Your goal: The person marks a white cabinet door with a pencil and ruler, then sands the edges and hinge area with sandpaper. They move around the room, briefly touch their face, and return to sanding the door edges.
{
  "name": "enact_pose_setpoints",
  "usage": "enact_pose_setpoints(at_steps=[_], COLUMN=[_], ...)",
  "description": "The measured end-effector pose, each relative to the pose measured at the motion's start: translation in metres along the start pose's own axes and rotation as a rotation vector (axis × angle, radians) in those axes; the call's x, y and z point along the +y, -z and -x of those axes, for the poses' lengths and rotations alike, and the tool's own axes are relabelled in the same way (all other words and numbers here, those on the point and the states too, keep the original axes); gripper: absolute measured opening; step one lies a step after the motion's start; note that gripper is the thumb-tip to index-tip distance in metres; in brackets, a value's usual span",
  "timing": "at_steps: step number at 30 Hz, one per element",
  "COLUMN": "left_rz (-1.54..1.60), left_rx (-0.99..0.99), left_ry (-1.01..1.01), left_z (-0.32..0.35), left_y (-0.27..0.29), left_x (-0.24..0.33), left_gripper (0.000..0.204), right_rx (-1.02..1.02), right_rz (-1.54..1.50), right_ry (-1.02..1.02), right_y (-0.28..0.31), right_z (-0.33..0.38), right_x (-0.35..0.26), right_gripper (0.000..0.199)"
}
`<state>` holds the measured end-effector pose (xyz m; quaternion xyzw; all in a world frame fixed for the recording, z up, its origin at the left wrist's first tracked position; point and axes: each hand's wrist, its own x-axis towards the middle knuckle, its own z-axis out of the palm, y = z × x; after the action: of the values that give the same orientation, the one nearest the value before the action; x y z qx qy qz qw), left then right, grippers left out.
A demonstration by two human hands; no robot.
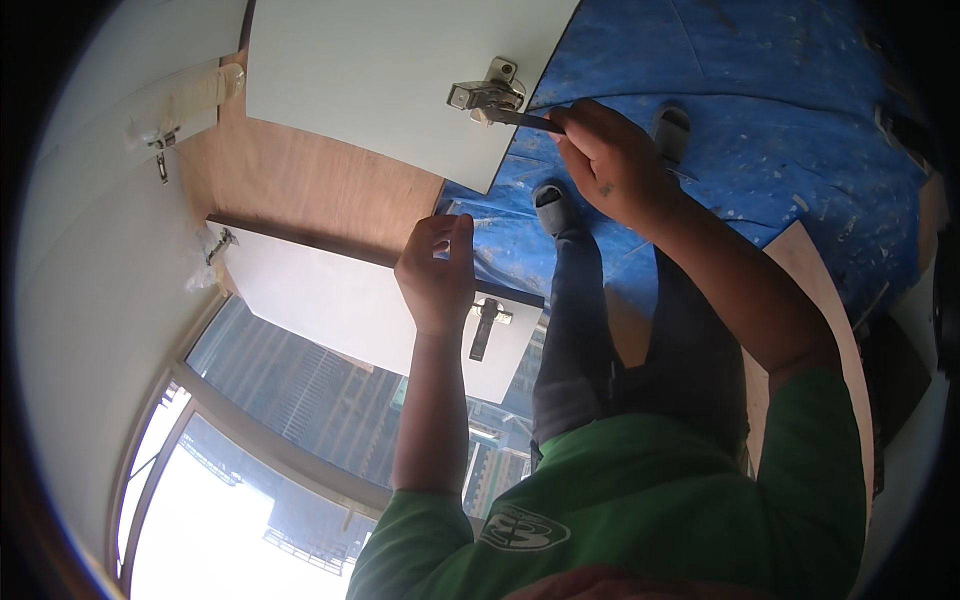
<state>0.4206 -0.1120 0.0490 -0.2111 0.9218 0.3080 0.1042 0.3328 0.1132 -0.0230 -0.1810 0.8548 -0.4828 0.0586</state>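
A white cabinet panel [370,80] reaches down from the top, with a metal cabinet hinge [497,92] fixed near its right edge. My right hand [610,155] is closed around the end of the hinge's flat, dark arm [530,121], which points toward me. A second white panel [340,300] lies lower, bearing another hinge [487,325] with its dark arm sticking out. Just above that panel's edge, left of this hinge, my left hand [437,270] is raised with fingers curled in. Whatever it may hold is hidden.
Wood-coloured board [300,180] shows between the panels. More fittings [163,143] sit on the white side wall at left. Blue sheeting [780,150], dusty and creased, covers the floor under my slippers [552,205]. A window [240,480] opens at lower left; a pale board [805,270] leans at right.
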Motion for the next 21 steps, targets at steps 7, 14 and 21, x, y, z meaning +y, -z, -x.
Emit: enact_pose_setpoints(at_steps=[7, 14, 21], left_rz=[0.143, 0.199, 0.024], left_rx=[0.121, 0.013, -0.046], left_ry=[0.090, 0.089, -0.092], left_z=[0.001, -0.011, -0.013], left_y=[0.008, 0.010, -0.029], left_x=[-0.013, 0.000, 0.016], left_gripper=[0.019, 0.022, 0.021], right_rx=[-0.151, -0.368, -0.425], right_rz=[0.019, -0.015, 0.014], right_ry=[0.037, -0.154, -0.592], right_y=[-0.034, -0.049, 0.012], right_z=[0.031, 0.070, 0.079], right_x=[-0.029, -0.015, 0.051], right_gripper=[0.021, 0.005, 0.019])
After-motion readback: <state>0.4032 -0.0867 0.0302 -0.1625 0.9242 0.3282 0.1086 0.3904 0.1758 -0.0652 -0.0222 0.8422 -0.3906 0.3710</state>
